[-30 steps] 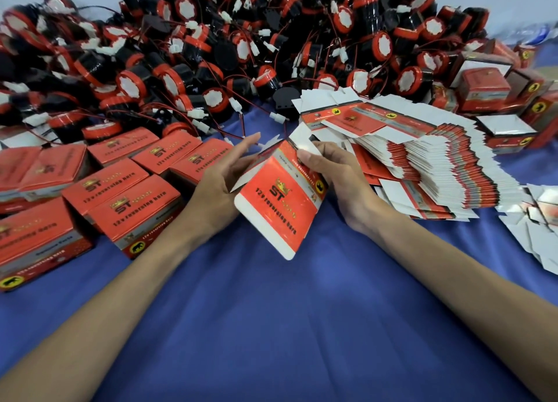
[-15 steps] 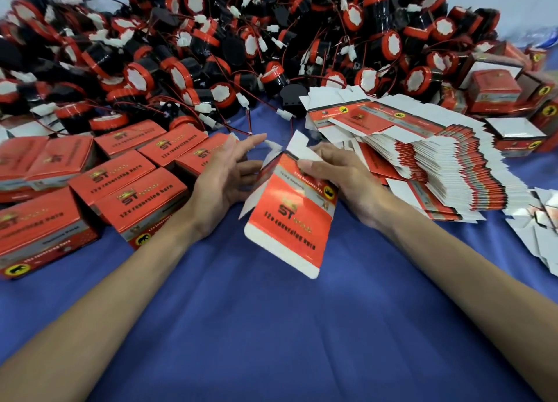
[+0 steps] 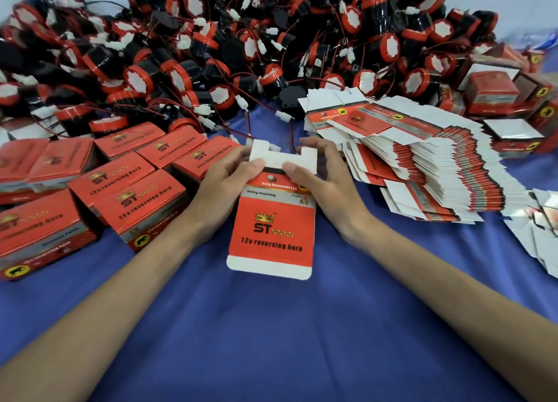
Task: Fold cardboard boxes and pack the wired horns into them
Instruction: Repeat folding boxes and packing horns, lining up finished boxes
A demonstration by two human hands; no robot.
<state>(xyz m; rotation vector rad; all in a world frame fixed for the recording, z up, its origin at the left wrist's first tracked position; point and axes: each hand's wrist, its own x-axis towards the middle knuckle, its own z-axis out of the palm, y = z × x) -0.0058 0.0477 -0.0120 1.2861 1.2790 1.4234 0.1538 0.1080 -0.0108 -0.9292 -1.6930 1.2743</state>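
My left hand (image 3: 223,187) and right hand (image 3: 323,178) pinch a flat box (image 3: 271,232) reading "ST GOLD, 12v reversing horn", mid-counter (image 3: 271,341).

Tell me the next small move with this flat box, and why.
Probably push its sides inward to pop the box open: it is flat, pinched near its top flaps by the left hand and right hand, so nothing fits inside.

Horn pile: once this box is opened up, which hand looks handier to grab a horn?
Probably the right hand: a black horn lies just beyond its fingers across bare cloth. The left hand is hemmed in by folded boxes. Both hands now pinch the flat box.
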